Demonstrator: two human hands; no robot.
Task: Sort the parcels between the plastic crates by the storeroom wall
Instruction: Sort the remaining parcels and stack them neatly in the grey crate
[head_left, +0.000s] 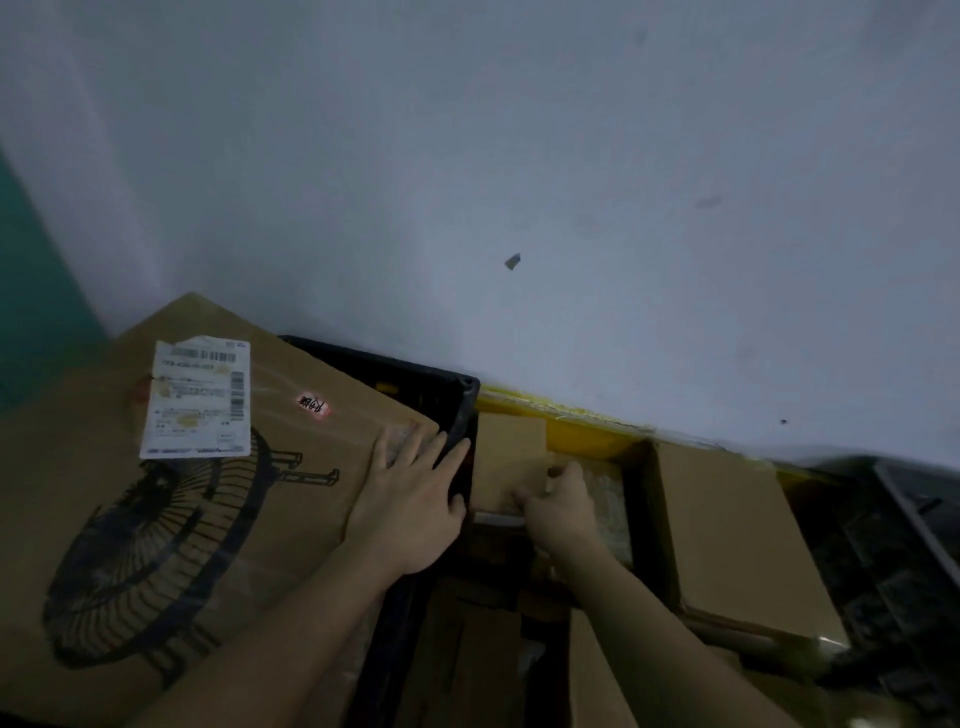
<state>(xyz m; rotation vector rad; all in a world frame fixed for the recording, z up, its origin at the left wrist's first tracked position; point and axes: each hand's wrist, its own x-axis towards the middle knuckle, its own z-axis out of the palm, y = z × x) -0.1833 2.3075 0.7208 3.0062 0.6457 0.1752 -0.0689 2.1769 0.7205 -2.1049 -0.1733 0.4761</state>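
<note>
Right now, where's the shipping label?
In the head view, left side: the shipping label is stuck on the big fan carton, left of the black crate.

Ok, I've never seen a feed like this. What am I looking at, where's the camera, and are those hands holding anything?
There is no machine here: a person works with two bare hands, and the single picture comes from a camera worn on their head, looking forward and down at a pale wall. The left hand lies flat, its fingers straight, on the large brown cardboard box printed with a fan drawing, which bears a white shipping label and rests over a black plastic crate. The right hand curls its fingers round the edge of a small brown cardboard parcel inside a yellow plastic crate. Another brown cardboard box lies to its right.
</note>
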